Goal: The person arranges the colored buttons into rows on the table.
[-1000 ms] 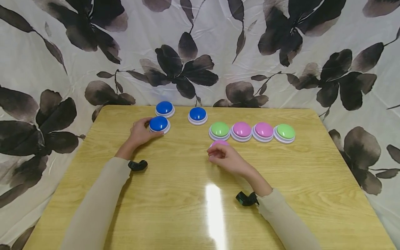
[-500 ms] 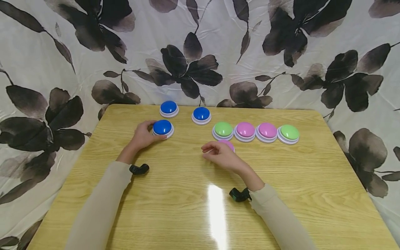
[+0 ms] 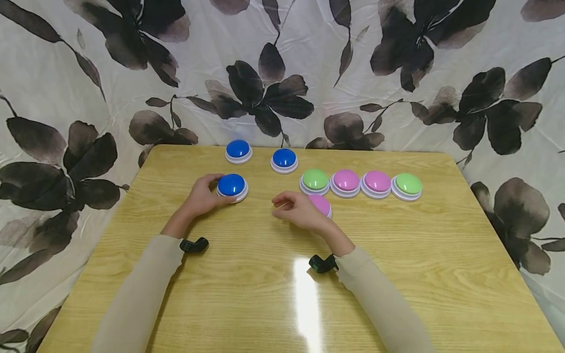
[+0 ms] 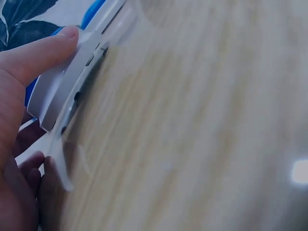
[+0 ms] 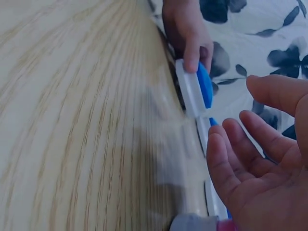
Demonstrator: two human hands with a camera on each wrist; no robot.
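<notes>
My left hand (image 3: pixel 204 197) grips a blue dome push button (image 3: pixel 231 185) by its white base, with the thumb on the near side. In the left wrist view the thumb (image 4: pixel 57 48) presses the button's white rim (image 4: pixel 62 86). My right hand (image 3: pixel 300 211) hovers over the table's middle, fingers loosely bent and holding nothing. Its spread fingers (image 5: pixel 226 159) show in the right wrist view. Just behind that hand lies a pink button (image 3: pixel 321 204), partly hidden by it. Two other blue buttons stand farther back, one at the left (image 3: pixel 238 151) and one nearer the middle (image 3: pixel 284 160).
Right of the middle runs a touching row: a green button (image 3: pixel 315 181), a pink button (image 3: pixel 346 182), another pink button (image 3: pixel 376 183) and a green button (image 3: pixel 407 185). The wooden table (image 3: pixel 247 294) ends at a floral cloth (image 3: pixel 185 49) behind.
My left hand has drawn its blue button toward me and slightly right, away from the rear blue one. The right hand has moved left, uncovering more of the pink button.
</notes>
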